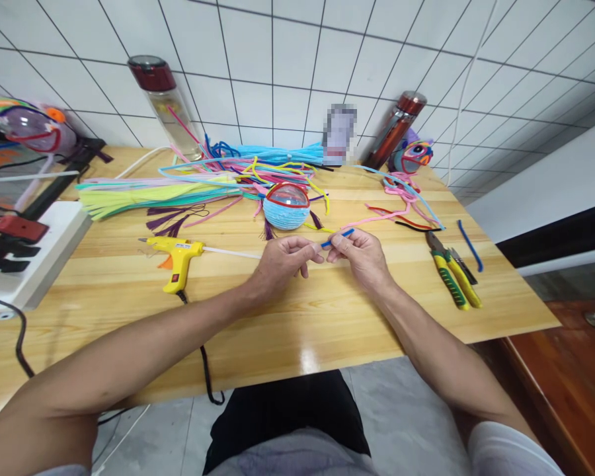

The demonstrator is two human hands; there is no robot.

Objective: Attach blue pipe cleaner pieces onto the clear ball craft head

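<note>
A short blue pipe cleaner [348, 233] runs between my two hands, above the front middle of the table. My right hand [361, 256] pinches it between thumb and forefinger, with one end poking out past the fingers. The other end meets the fingertips of my left hand [283, 263], closed in a pinch. Just behind them sits a clear ball [286, 215], its lower part wrapped in light blue pipe cleaner and its opening edged in red. To the left, a yellow hot glue gun [179, 258] lies with a white glue stick [233, 252] in its back.
Pliers [451, 274] and another blue pipe cleaner [470, 246] lie at the right. Bundled pipe cleaners [163, 195] spread across the back. A glass bottle [166, 106], a red-brown flask [395, 129] and a power strip [54, 258] stand around. The glue gun's cord [205, 370] hangs over the front edge.
</note>
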